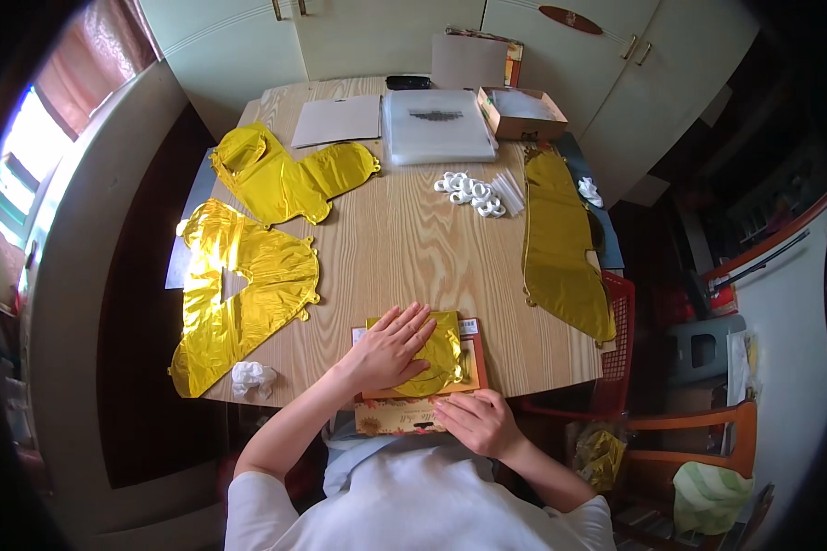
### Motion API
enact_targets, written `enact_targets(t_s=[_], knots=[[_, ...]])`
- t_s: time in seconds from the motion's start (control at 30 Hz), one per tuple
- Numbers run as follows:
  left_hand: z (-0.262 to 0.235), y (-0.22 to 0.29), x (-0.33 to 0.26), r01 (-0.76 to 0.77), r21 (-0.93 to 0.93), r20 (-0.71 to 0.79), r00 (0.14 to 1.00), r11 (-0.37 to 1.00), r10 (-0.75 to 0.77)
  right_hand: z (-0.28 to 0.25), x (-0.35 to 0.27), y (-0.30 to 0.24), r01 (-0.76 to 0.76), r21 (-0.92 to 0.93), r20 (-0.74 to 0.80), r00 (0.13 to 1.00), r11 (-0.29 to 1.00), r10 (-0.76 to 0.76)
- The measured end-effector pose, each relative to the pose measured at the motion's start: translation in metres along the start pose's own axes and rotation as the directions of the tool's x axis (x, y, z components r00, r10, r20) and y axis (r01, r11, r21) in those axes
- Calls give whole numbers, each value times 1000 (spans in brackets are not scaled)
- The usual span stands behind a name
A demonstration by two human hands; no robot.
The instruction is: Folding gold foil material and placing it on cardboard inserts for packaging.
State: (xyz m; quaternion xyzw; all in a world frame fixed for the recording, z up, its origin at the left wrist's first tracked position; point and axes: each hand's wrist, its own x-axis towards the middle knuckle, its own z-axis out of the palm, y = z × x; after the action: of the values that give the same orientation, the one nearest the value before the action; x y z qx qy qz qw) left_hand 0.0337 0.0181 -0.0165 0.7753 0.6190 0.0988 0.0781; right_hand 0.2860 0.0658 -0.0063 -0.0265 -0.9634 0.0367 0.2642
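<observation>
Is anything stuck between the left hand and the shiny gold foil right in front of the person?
Nothing that I can see: the left hand lies flat on the gold foil. The right hand is off to the side.

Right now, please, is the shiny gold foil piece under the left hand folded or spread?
Folded: the shiny gold foil piece shows compact, overlapping layers.
</observation>
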Motion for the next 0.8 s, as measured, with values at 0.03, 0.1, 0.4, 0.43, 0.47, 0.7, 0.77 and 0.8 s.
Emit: enact_targets(t_s=[0.03, 0.1, 0.4, 0.43, 0.47, 0.7, 0.77, 0.8], knots=[[1, -1, 0, 4, -5, 4, 1000, 1000, -4, -6, -3, -1, 3, 3, 4, 1000, 1000, -3], [1, -1, 1, 4, -8, 12, 1000, 1000, -4, -21, -12, 0, 8, 13, 14, 1000, 1000, -8], [6, 0, -3, -7, 23, -16, 1000, 1000, 7, -111, -77, 33, -199, -82, -217, 960, 977, 177], [5, 1, -3, -5, 26, -25, 1000, 1000, 5, -116, -80, 37, -270, -31, -276, 928, 962, 251], [5, 2, -3, -1, 28, -35, 999, 1000, 2, -117, -84, 40, -316, 13, -342, 890, 949, 301], [-5, 10, -3, -24, 70, -73, 997, 997, 29, -90, -108, 48, -584, 347, -490, 555, 734, 672], [-7, 13, -4, -38, 109, -66, 997, 993, 45, -82, -106, 54, -577, 460, -484, 475, 675, 735], [-8, 15, -6, -29, 99, -73, 997, 995, 37, -78, -100, 57, -547, 517, -476, 455, 658, 752]])
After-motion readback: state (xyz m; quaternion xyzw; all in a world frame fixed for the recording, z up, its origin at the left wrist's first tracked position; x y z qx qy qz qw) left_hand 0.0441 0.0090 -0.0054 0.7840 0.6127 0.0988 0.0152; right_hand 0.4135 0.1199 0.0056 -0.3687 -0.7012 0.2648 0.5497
